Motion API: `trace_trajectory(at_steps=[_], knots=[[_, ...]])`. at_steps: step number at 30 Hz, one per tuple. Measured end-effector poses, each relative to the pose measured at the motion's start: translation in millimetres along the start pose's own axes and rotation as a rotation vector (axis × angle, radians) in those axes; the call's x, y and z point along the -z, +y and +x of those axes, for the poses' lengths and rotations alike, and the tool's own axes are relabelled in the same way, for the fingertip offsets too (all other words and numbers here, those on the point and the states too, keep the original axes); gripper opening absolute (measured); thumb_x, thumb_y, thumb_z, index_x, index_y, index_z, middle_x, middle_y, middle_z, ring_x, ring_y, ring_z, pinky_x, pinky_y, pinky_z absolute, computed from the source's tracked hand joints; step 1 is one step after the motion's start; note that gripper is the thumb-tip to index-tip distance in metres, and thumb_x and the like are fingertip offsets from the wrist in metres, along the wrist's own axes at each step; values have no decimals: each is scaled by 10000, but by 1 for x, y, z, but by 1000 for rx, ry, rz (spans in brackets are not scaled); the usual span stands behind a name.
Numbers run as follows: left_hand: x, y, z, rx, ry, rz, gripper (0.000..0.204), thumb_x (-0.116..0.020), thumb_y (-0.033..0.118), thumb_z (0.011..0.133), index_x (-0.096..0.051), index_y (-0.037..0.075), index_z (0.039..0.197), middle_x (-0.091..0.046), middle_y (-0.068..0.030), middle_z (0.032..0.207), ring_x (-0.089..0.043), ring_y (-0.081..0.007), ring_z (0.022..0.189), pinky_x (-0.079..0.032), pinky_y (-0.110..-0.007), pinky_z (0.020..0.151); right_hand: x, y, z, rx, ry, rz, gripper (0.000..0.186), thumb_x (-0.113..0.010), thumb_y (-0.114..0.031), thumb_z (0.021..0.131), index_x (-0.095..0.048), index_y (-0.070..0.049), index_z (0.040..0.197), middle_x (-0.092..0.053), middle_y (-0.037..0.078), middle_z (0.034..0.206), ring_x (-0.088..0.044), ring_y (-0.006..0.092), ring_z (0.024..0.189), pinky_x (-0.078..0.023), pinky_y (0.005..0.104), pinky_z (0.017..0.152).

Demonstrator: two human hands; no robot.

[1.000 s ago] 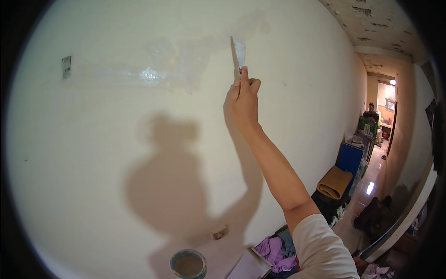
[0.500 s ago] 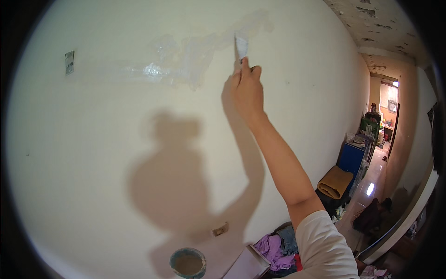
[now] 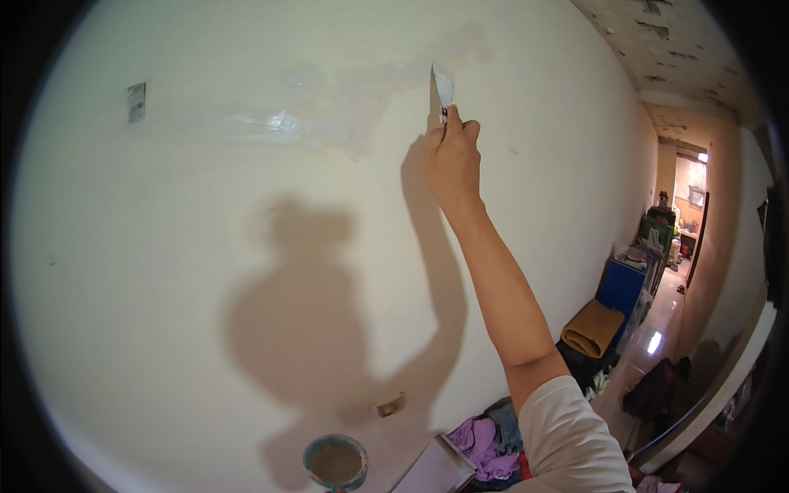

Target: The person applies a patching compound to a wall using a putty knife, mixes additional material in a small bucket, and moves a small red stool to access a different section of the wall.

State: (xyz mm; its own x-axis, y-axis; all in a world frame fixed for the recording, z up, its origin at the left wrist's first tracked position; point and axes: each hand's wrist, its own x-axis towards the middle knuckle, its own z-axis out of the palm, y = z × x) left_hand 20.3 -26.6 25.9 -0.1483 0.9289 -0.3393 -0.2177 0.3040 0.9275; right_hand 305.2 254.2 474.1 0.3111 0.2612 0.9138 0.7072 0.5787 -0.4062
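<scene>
My right hand (image 3: 454, 164) is closed round the handle of a putty knife (image 3: 444, 89), its arm stretched up to the wall. The knife's whitish blade points upward at the pale wall (image 3: 205, 238), at the lower right edge of a smeared patch of filler (image 3: 353, 107). Part of that patch shines as if wet or smooth. Low down in the view is a round bluish tub (image 3: 335, 462) with grey-brown paste inside. My left hand is out of view.
An uncovered socket box (image 3: 391, 405) sits low in the wall. Beside my sleeve stands an open box (image 3: 436, 468) near purple cloth (image 3: 485, 448). A folded brown mat (image 3: 593, 329) and blue cabinet (image 3: 622, 283) line the wall toward a passage. A paper note (image 3: 136, 103) hangs at left.
My right hand and the putty knife have shifted slightly right and down along the wall. The view has also moved a little. The grip stays the same.
</scene>
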Motion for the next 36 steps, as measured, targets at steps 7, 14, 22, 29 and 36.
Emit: trace_trajectory(at_steps=[7, 14, 22, 29, 36], knots=[[21, -23, 5, -433, 40, 641, 185, -577, 34, 821, -604, 15, 1004, -583, -188, 828, -549, -364, 732, -449, -441, 614, -3, -25, -62, 127, -203, 109, 496, -423, -142, 1004, -397, 152, 1403, -475, 261, 1087, -621, 418, 809, -540, 469, 738], [15, -10, 7, -277, -12, 532, 152, -586, 38, 853, -590, 4, 1001, -581, -196, 834, -554, -370, 722, -446, -457, 602, 8, 3, -16, 61, 56, -9, 443, -428, -167, 1036, -488, 91, 1391, -509, 209, 1088, -629, 331, 811, -528, 411, 747], [10, -14, 8, -16, 30, 67, 283, -566, 324, 983, -615, 51, 934, -513, -2, 651, -488, -127, 554, -381, -305, 497, 11, -17, -73, 148, -179, 109, 439, -445, -153, 1037, -484, 94, 1397, -502, 157, 1031, -583, 259, 784, -507, 376, 738], [10, -15, 9, -1, 40, 58, 281, -567, 322, 978, -628, 49, 948, -518, 9, 659, -479, -106, 542, -382, -284, 484, -12, 4, -37, 186, 16, 113, 452, -472, -126, 1031, -446, 60, 1442, -469, 141, 1051, -570, 244, 794, -508, 359, 716], [11, -23, 7, -22, 13, 81, 271, -575, 323, 971, -645, 62, 965, -540, 1, 683, -501, -120, 565, -395, -290, 497, -34, 14, -31, 320, 14, -1, 514, -506, -135, 998, -405, 64, 1462, -447, 168, 1053, -577, 298, 813, -528, 399, 700]])
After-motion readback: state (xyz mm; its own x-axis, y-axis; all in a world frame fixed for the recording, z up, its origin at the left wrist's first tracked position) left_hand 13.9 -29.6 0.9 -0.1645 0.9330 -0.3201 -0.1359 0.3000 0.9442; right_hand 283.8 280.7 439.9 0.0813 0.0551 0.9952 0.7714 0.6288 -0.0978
